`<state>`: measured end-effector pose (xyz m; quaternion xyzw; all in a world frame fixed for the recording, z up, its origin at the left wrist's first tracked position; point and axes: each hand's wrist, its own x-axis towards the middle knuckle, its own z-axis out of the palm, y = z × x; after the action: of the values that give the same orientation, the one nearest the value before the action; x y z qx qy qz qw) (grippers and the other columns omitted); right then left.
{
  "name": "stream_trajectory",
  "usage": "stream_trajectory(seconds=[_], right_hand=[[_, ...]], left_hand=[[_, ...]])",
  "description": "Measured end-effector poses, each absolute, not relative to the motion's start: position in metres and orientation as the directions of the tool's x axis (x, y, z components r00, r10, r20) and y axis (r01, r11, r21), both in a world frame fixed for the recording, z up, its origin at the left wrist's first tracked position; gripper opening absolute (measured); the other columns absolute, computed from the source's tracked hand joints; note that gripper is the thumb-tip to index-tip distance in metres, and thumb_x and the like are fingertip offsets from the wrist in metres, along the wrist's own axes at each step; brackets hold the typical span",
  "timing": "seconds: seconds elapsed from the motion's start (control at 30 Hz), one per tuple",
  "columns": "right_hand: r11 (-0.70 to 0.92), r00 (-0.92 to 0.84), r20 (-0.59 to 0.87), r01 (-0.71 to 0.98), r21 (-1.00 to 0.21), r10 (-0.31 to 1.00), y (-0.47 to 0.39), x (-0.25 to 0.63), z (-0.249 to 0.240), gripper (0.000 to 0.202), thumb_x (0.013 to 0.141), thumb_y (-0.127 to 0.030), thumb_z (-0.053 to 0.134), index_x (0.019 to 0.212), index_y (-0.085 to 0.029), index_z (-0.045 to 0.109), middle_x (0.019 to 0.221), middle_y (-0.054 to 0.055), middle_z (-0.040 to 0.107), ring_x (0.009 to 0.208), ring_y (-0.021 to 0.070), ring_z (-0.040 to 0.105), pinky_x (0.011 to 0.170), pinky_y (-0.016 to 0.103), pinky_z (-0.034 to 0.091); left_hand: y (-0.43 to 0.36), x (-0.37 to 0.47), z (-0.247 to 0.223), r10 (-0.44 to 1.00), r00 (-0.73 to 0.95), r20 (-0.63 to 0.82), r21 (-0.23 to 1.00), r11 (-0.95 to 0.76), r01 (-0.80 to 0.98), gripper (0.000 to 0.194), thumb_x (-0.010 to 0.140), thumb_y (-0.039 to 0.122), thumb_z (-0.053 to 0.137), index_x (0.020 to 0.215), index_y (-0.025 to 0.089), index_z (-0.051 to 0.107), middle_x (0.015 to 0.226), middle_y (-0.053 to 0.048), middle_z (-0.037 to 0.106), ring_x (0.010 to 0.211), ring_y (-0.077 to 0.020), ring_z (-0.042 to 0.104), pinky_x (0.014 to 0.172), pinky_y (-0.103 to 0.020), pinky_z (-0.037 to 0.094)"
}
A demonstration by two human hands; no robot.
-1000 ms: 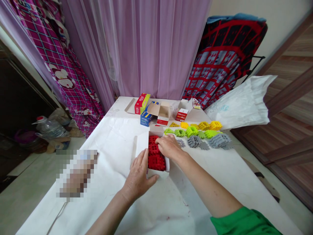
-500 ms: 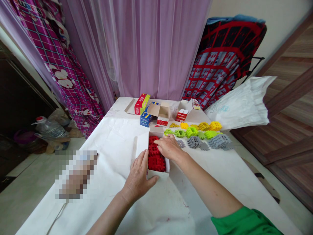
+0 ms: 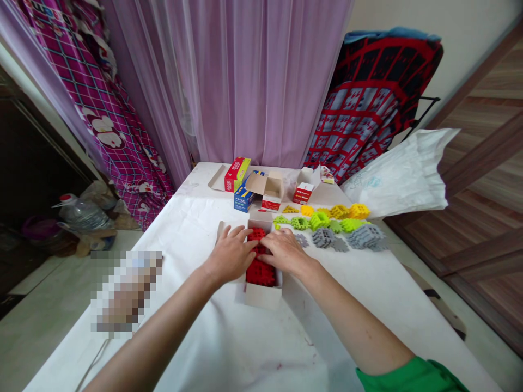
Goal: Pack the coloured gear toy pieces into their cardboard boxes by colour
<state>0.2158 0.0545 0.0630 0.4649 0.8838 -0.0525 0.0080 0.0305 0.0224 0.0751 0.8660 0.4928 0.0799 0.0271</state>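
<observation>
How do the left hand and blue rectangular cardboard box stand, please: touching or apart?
Apart: the head view shows white tabletop between left hand and blue box.

white table [image 3: 192,218]: open boxes [image 3: 263,298], yellow pieces [image 3: 359,210], green pieces [image 3: 319,220], grey pieces [image 3: 365,236]

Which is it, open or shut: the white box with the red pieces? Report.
Open: red pieces show through the uncovered top of the white box, though the left hand and right hand partly hide it.
</observation>
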Motion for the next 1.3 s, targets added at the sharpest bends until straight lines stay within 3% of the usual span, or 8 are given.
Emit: stream_trajectory(seconds=[0.17, 0.5, 0.67, 0.87, 1.0, 1.17, 1.3], right_hand=[[0.582, -0.590, -0.074, 0.806, -0.107, 0.804, 0.051, 0.221, 0.062, 0.018, 0.087, -0.038, 0.063, 0.098, -0.027, 0.072, 0.101, 0.004, 0.071, 0.104, 0.0223, 0.056, 0.092, 0.040, 0.027], [0.617, -0.626, -0.074, 0.779, -0.113, 0.777, 0.055, 0.223, 0.058, 0.017, 0.083, -0.038, 0.066, 0.095, -0.028, 0.074, 0.098, 0.004, 0.071, 0.101, 0.0227, 0.057, 0.093, 0.040, 0.027], [0.578, -0.589, -0.065, 0.805, -0.133, 0.806, 0.053, 0.225, 0.058, 0.019, 0.084, -0.039, 0.066, 0.098, -0.029, 0.074, 0.102, 0.003, 0.071, 0.103, 0.0224, 0.058, 0.093, 0.039, 0.028], [0.571, -0.581, -0.048, 0.809, -0.139, 0.812, 0.051, 0.222, 0.058, 0.022, 0.086, -0.043, 0.065, 0.101, -0.029, 0.073, 0.103, 0.004, 0.071, 0.104, 0.0227, 0.057, 0.093, 0.038, 0.029], [0.567, -0.574, -0.014, 0.812, -0.141, 0.819, 0.046, 0.224, 0.060, 0.024, 0.091, -0.045, 0.058, 0.100, -0.028, 0.073, 0.102, 0.005, 0.072, 0.103, 0.0230, 0.058, 0.094, 0.040, 0.028], [0.555, -0.544, 0.113, 0.811, -0.183, 0.832, 0.041, 0.235, 0.064, 0.025, 0.092, -0.021, 0.049, 0.092, -0.027, 0.074, 0.106, 0.004, 0.072, 0.106, 0.0212, 0.054, 0.101, 0.042, 0.023], [0.612, -0.608, 0.084, 0.771, -0.177, 0.790, 0.042, 0.237, 0.060, 0.028, 0.086, -0.015, 0.052, 0.073, -0.027, 0.075, 0.112, 0.002, 0.070, 0.114, 0.0221, 0.049, 0.105, 0.045, 0.018]], left_hand=[[0.068, 0.032, 0.075, 0.815, 0.580, -0.014, 0.004, -0.580, 0.815, 0.031, 0.087, 0.031, 0.053, 0.113, 0.037, 0.069, 0.144, -0.002, 0.051, 0.140, -0.0318, 0.035, 0.114, -0.059, 0.020], [0.076, 0.040, 0.072, 0.840, 0.543, -0.009, -0.025, -0.543, 0.840, 0.028, 0.085, 0.029, 0.053, 0.102, 0.031, 0.075, 0.141, -0.007, 0.052, 0.133, -0.0335, 0.042, 0.113, -0.061, 0.017], [0.077, 0.040, 0.070, 0.846, 0.533, -0.006, -0.005, -0.533, 0.846, 0.026, 0.083, 0.028, 0.055, 0.098, 0.032, 0.075, 0.143, -0.003, 0.051, 0.131, -0.0313, 0.044, 0.113, -0.059, 0.019], [0.080, 0.037, 0.067, 0.853, 0.521, -0.003, 0.063, -0.520, 0.852, 0.028, 0.083, 0.029, 0.055, 0.103, 0.032, 0.074, 0.145, -0.004, 0.049, 0.134, -0.0323, 0.042, 0.113, -0.060, 0.021], [0.080, 0.026, 0.067, 0.879, 0.476, 0.030, 0.140, -0.475, 0.869, 0.035, 0.089, 0.033, 0.049, 0.119, 0.031, 0.067, 0.144, -0.005, 0.051, 0.130, -0.0276, 0.048, 0.112, -0.053, 0.029], [0.071, -0.004, 0.062, 0.934, 0.345, 0.090, 0.244, -0.357, 0.902, 0.047, 0.093, 0.041, 0.043, 0.135, 0.024, 0.053, 0.148, -0.009, 0.046, 0.134, -0.0264, 0.045, 0.112, -0.045, 0.035], [0.067, -0.024, 0.055, 0.995, 0.072, 0.067, 0.448, -0.094, 0.889, 0.067, 0.087, 0.046, 0.051, 0.146, 0.017, 0.037, 0.155, -0.016, 0.032, 0.137, -0.0317, 0.041, 0.112, -0.046, 0.034]])
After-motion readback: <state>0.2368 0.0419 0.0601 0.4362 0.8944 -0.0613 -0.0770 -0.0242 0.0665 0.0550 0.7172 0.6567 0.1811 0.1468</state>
